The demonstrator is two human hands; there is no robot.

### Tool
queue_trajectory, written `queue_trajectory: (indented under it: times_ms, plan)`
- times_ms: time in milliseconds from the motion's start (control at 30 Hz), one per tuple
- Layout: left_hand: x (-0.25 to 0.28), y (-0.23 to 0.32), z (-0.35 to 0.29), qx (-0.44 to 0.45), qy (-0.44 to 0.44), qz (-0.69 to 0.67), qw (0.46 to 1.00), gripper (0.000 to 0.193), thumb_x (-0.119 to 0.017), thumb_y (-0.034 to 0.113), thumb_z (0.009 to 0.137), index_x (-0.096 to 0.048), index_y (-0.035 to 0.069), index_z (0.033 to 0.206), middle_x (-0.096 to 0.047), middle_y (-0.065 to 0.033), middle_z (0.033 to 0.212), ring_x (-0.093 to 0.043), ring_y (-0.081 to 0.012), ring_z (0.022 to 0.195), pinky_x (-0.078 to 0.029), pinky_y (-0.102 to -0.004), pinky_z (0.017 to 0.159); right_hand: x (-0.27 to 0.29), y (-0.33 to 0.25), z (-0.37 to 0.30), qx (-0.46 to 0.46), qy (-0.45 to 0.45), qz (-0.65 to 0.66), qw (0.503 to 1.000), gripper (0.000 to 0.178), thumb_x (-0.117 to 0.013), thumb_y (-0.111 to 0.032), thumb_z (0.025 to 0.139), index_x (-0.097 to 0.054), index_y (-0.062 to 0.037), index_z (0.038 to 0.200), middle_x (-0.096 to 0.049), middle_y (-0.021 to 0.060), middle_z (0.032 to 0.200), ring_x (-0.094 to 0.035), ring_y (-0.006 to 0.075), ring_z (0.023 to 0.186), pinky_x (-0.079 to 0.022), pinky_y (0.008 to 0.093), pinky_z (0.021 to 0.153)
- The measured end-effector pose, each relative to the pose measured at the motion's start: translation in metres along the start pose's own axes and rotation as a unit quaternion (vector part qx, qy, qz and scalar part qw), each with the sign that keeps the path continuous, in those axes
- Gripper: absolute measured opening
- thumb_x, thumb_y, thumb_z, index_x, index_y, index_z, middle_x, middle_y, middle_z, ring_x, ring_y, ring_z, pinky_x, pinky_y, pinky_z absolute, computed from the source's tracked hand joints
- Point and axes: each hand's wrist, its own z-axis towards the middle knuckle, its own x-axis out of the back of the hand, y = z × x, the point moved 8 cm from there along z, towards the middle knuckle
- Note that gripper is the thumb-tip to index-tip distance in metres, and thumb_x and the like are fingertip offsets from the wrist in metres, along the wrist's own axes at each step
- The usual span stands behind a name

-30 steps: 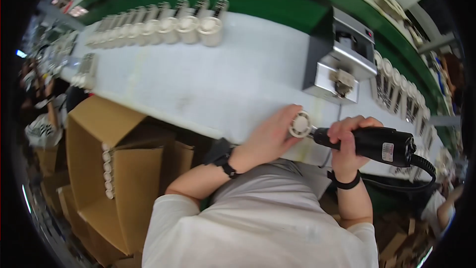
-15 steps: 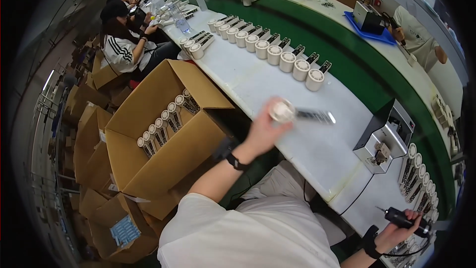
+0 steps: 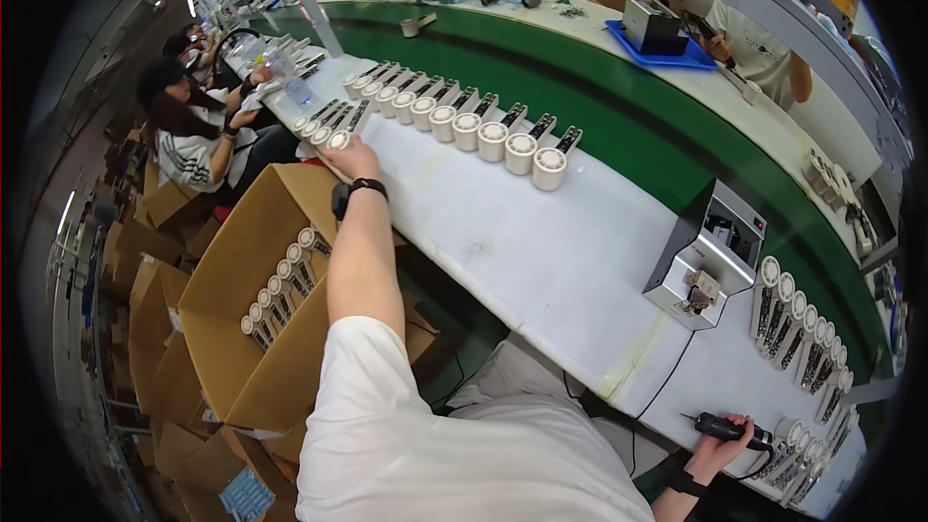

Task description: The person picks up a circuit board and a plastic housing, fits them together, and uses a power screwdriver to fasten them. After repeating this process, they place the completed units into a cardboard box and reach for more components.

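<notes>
From afar I am gripping a black electric screwdriver with the right hand; the left hand is touching a white round-headed device ending a short row on the table, whether clasping it I cannot tell.

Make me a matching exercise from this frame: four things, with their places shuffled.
1. Black power tool
2. Cardboard box holding white-headed parts
3. Blue tray
4. Left hand

A. On the far bench, under a machine
B. At a white round-headed part
C. In the right hand
D. Beside the near bench

Pairs: 1-C, 2-D, 3-A, 4-B
</notes>
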Motion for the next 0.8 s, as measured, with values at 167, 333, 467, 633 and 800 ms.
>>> queue_trajectory:
  times_ms: [167, 333, 467, 633, 800]
  plan:
    - [-0.008, -0.044, 0.046, -0.065, -0.036, 0.088, 0.993, 0.061, -0.07, 0.001, 0.07, -0.038, -0.01, 0.121, -0.042, -0.0293, 0.124, -0.042, -0.0437, 0.117, -0.033, -0.0449, 0.101, -0.018, 0.008, -0.007, -0.012, 0.005, -0.021, 1.0, 0.011, -0.056, -0.013, 0.09, -0.049, -0.0046, 0.086, -0.048, 0.0031, 0.071, -0.048, 0.0146, 0.065, -0.046, 0.0271, 0.067]
    - [0.005, -0.064, 0.076, -0.079, -0.013, 0.085, 0.993, 0.06, -0.067, -0.002, 0.069, -0.039, -0.008, 0.121, -0.046, -0.0276, 0.122, -0.045, -0.041, 0.115, -0.034, -0.0435, 0.102, -0.005, 0.011, 0.012, -0.028, -0.013, -0.06, 0.998, 0.012, -0.056, -0.014, 0.09, -0.049, -0.0051, 0.085, -0.049, 0.0027, 0.071, -0.049, 0.0144, 0.066, -0.046, 0.0266, 0.068]
    - [-0.012, -0.02, 0.039, -0.054, -0.031, -0.03, 0.998, 0.054, -0.062, -0.006, 0.07, -0.044, -0.005, 0.121, -0.053, -0.0227, 0.12, -0.052, -0.0341, 0.113, -0.038, -0.0407, 0.1, -0.001, 0.0, 0.002, 0.015, 0.024, -0.089, 0.996, 0.013, -0.056, -0.015, 0.089, -0.05, -0.0061, 0.083, -0.049, 0.0021, 0.07, -0.049, 0.014, 0.065, -0.046, 0.0264, 0.068]
    - [-0.016, -0.019, 0.042, -0.038, -0.073, 0.348, 0.934, 0.036, -0.061, 0.016, 0.08, -0.059, 0.001, 0.113, -0.062, -0.0186, 0.113, -0.061, -0.0283, 0.101, -0.047, -0.0397, 0.089, -0.003, 0.007, -0.001, 0.004, 0.04, -0.063, 0.997, 0.013, -0.057, -0.015, 0.089, -0.049, -0.009, 0.08, -0.049, -0.0001, 0.066, -0.049, 0.0123, 0.062, -0.047, 0.0268, 0.066]
    - [-0.034, 0.016, 0.053, -0.007, -0.024, 0.406, 0.914, 0.063, -0.056, 0.036, 0.083, -0.044, -0.004, 0.129, -0.04, -0.0264, 0.135, -0.037, -0.0414, 0.125, -0.03, -0.0522, 0.101, -0.022, 0.024, -0.009, -0.007, 0.077, -0.024, 0.997, 0.015, -0.061, -0.016, 0.087, -0.048, -0.0079, 0.085, -0.049, 0.0009, 0.072, -0.049, 0.0135, 0.066, -0.046, 0.0298, 0.068]
